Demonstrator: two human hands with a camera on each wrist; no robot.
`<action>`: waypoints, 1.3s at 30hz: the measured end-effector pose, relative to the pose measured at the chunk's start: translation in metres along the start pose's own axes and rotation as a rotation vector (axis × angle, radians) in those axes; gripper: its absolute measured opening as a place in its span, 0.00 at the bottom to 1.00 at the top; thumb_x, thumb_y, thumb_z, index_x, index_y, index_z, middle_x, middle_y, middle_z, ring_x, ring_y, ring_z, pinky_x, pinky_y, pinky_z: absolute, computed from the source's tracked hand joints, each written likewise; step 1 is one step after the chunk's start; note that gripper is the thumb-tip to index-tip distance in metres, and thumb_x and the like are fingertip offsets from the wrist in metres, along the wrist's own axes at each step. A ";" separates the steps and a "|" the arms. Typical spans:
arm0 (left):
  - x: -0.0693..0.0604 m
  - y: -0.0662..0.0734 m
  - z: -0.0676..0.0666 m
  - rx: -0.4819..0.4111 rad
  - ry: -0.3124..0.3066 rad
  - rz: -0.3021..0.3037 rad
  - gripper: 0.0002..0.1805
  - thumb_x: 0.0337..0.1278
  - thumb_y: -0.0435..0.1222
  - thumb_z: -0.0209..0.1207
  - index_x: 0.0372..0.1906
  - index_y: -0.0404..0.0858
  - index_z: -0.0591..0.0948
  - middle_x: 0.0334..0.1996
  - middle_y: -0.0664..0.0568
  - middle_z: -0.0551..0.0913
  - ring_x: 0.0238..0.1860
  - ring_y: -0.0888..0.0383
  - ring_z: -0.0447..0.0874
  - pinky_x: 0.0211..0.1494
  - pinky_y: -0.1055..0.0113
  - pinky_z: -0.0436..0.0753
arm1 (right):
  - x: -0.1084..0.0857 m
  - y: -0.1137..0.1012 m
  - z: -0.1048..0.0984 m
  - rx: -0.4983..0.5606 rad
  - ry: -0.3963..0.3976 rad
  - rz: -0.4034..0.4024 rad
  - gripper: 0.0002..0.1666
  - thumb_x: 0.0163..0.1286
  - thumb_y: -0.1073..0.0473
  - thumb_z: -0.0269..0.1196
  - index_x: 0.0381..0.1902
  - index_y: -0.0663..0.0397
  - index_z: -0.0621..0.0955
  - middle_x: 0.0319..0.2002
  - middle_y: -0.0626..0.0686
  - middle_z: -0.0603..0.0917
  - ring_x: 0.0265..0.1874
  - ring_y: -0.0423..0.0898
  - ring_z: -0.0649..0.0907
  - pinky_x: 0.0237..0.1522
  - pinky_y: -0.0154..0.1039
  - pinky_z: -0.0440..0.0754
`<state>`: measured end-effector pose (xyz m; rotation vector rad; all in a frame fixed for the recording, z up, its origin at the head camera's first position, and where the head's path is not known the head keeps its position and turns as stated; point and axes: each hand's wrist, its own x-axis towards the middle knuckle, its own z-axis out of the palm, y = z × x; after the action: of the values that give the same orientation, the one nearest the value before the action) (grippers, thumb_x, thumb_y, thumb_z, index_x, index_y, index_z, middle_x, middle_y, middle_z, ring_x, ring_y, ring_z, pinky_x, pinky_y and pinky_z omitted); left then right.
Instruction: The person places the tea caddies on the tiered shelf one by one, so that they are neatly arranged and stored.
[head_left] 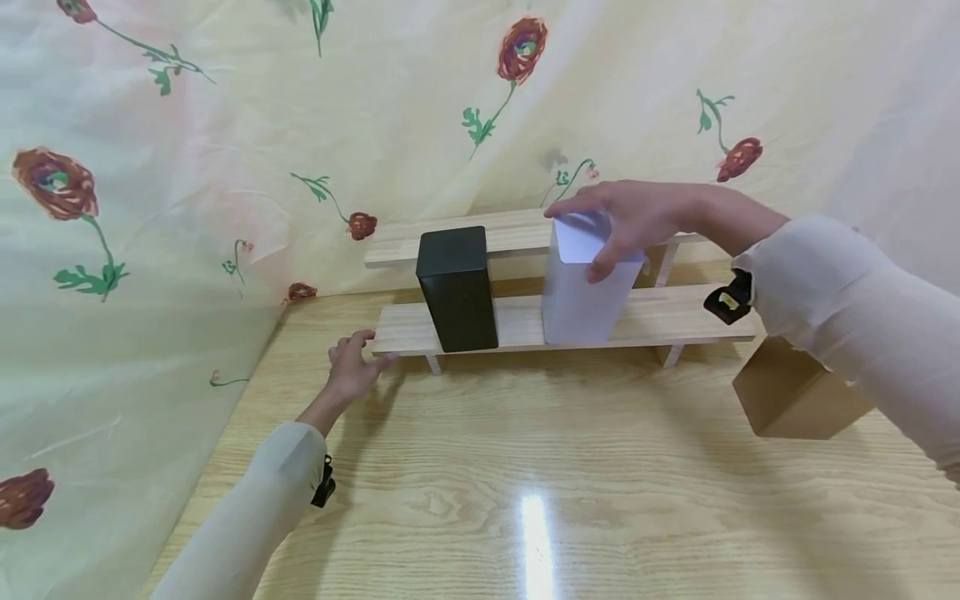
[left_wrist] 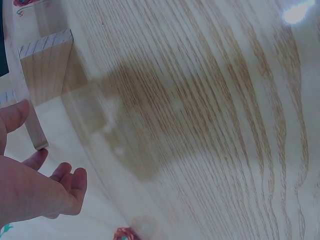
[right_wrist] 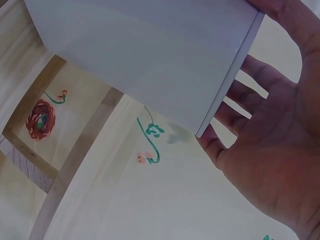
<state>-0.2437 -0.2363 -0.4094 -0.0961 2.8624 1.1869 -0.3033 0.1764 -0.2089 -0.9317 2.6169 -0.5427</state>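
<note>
In the head view my right hand (head_left: 637, 215) grips the top of a tall white box (head_left: 588, 304), thumb on the front side and fingers at the back. The right wrist view shows the fingers of that hand (right_wrist: 285, 140) along the edge of the white box (right_wrist: 145, 55). This box is at the lower board of a two-tier wooden shelf (head_left: 519, 321); whether its base touches the board is unclear. A black box (head_left: 459, 292) stands to its left. My left hand (head_left: 351, 367) pinches the left end of the lower board (left_wrist: 36, 127) between thumb and fingers.
A brown cardboard box (head_left: 798, 392) sits on the wood-grain table (head_left: 450, 450) at the right, partly behind my right sleeve (head_left: 847, 308). Behind the shelf hangs a pale flowered cloth (head_left: 405, 125), which also lines the left side. Light glares on the tabletop.
</note>
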 end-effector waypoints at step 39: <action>-0.004 0.000 0.006 -0.013 0.016 -0.007 0.37 0.64 0.47 0.59 0.70 0.34 0.60 0.65 0.33 0.59 0.62 0.39 0.51 0.59 0.44 0.65 | 0.020 -0.011 0.002 -0.159 -0.132 0.007 0.69 0.51 0.43 0.75 0.77 0.43 0.42 0.73 0.62 0.48 0.65 0.64 0.54 0.59 0.65 0.63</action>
<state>-0.2395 -0.2319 -0.4127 -0.1165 2.8656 1.2091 -0.3115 0.1550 -0.2094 -0.9697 2.5712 -0.2642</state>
